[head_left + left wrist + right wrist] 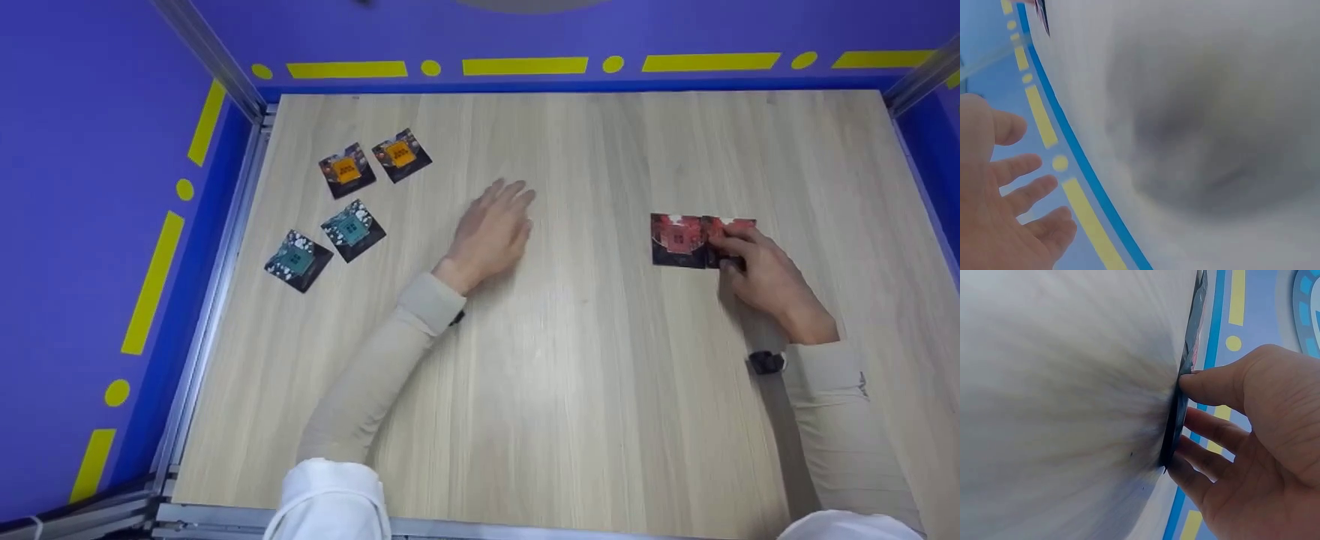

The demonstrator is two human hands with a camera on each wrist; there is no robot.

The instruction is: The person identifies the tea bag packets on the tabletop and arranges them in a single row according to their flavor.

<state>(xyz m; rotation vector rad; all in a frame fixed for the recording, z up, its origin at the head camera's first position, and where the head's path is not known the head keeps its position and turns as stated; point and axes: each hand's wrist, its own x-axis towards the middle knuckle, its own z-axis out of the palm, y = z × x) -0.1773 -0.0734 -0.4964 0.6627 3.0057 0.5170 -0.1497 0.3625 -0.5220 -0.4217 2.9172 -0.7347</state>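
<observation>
Two flat square red-and-black packets lie side by side on the right half of the table. My right hand (769,277) is over the right red packet (729,223), hiding part of it. In the right wrist view, my thumb and fingertips hold the edges of this thin, dark packet (1175,419). Just to its left, the other red packet (678,240) is untouched. Palm down with fingers extended, my left hand (491,232) hovers near the table's middle and holds nothing. The left wrist view shows that hand (1010,208) with loosely bent, spread fingers.
At the table's left lie two orange-and-black packets (346,171) and, closer to me, two teal-and-black packets (298,260). The wooden table (555,390) is bordered by blue walls with yellow marks (525,67) and a metal frame (217,300).
</observation>
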